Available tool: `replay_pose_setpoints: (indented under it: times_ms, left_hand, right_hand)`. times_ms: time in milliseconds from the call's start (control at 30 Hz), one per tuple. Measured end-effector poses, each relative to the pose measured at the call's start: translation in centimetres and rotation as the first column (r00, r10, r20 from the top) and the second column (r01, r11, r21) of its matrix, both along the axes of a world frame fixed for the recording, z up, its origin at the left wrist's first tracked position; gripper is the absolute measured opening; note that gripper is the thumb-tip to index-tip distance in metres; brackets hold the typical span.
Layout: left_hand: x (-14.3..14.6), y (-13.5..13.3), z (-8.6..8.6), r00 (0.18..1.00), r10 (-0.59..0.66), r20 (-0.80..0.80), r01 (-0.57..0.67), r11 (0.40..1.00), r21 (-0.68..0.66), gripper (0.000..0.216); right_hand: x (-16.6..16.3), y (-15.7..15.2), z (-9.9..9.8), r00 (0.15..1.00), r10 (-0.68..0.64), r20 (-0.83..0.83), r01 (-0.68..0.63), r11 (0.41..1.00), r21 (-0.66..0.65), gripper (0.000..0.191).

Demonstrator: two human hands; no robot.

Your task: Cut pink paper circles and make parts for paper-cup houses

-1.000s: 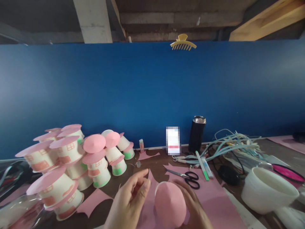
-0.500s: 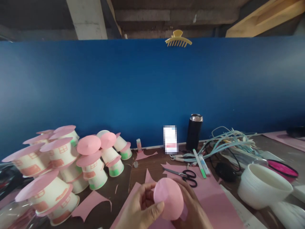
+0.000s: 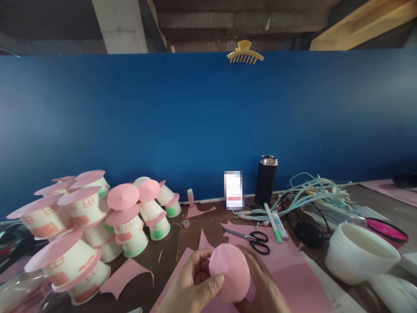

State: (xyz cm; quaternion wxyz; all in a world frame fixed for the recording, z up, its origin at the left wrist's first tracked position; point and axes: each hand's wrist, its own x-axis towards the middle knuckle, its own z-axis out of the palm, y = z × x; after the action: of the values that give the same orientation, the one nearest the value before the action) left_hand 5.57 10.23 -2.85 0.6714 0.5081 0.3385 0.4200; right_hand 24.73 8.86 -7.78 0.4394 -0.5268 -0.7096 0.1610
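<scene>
"Pink paper disc (image 3: 230,271), down at six o'clock in the view?"

"Yes, between the two hands, above a pink sheet (image 3: 289,269) on the counter (image 3: 187,237)."

"How do the fingers sit?"

"Left hand (image 3: 192,282): thumb laid on the disc's face, the other fingers curled close behind its rim, so it's pinched there. Right hand (image 3: 263,282): wrapped round the opposite edge, holding it as well, though I can't see those fingertips; the paper hides them."

"Make the disc the dial's centre. What's nearest?"

"Scissors (image 3: 250,237), at about one o'clock, blades pointing roughly to nine. A white marker with a green end (image 3: 273,222) lies at two."

"Farther out?"

"White cups with pink brims (image 3: 96,213) crowd nine to ten o'clock, several stacked, with reddish windows and doors drawn on, some patched green. A small tube (image 3: 190,199) stands at eleven, a black flask (image 3: 266,182) upright at one. Pale cables (image 3: 312,200) tangle at two, and nested white cups (image 3: 352,256) lean at three."
</scene>
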Motion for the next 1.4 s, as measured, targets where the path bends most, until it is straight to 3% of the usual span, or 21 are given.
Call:
replay_pose_setpoints:
  times_ms: [200, 400, 533, 600, 700, 767, 867, 1000, 1100, 1400]
  left_hand:
    - [-0.4, 0.4, -1.3, 0.995, 0.035, -0.094, -0.044, 0.995, -0.092, 0.057]
    - [-0.6, 0.9, -2.7, 0.998, 0.052, -0.044, -0.061, 0.974, -0.217, 0.054]
    - [-0.8, 1.0, -2.3, 0.998, 0.047, -0.050, -0.057, 0.971, -0.233, 0.054]
    - [-0.9, 1.0, -1.9, 0.997, 0.015, -0.077, -0.032, 0.974, -0.222, 0.056]
    - [-1.1, 1.1, -1.4, 0.981, -0.011, -0.193, -0.028, 0.980, -0.197, 0.058]
    - [-1.1, 1.2, -1.2, 0.955, 0.051, -0.291, -0.106, 0.979, -0.177, 0.062]
    - [-0.9, 1.5, -1.3, 0.922, 0.167, -0.350, -0.218, 0.970, -0.111, 0.064]
    - [-0.6, 1.7, -1.7, 0.931, 0.192, -0.311, -0.226, 0.971, -0.076, 0.057]
    - [-0.5, 1.6, -1.8, 0.937, 0.179, -0.300, -0.210, 0.975, -0.072, 0.054]
    - [-0.1, 1.4, -1.5, 0.945, 0.198, -0.260, -0.214, 0.976, -0.032, 0.047]
  right_hand:
    - [-0.1, 0.5, 0.4, 0.955, 0.005, 0.296, -0.002, 1.000, -0.010, 0.058]
    - [0.2, 0.5, 0.1, 0.942, 0.054, 0.331, 0.000, 0.987, -0.161, 0.061]
    - [0.8, 0.3, -0.8, 0.966, 0.076, 0.247, -0.028, 0.981, -0.194, 0.087]
    - [0.9, 0.1, -1.0, 0.991, 0.037, 0.131, -0.012, 0.982, -0.190, 0.096]
    - [0.7, -0.3, -0.1, 0.988, -0.066, -0.141, 0.034, 0.975, -0.220, 0.081]
    - [0.5, -0.5, 1.1, 0.958, -0.091, -0.273, 0.011, 0.959, -0.283, 0.067]
    - [-0.1, -0.4, 2.9, 0.922, -0.110, -0.370, -0.037, 0.929, -0.369, 0.056]
    - [-0.9, -0.1, 3.7, 0.859, -0.042, -0.510, -0.159, 0.925, -0.344, 0.052]
    - [-1.2, -0.1, 3.4, 0.855, 0.008, -0.518, -0.190, 0.935, -0.298, 0.052]
    - [-0.9, 0.0, 2.3, 0.934, -0.030, -0.356, -0.112, 0.921, -0.372, 0.054]
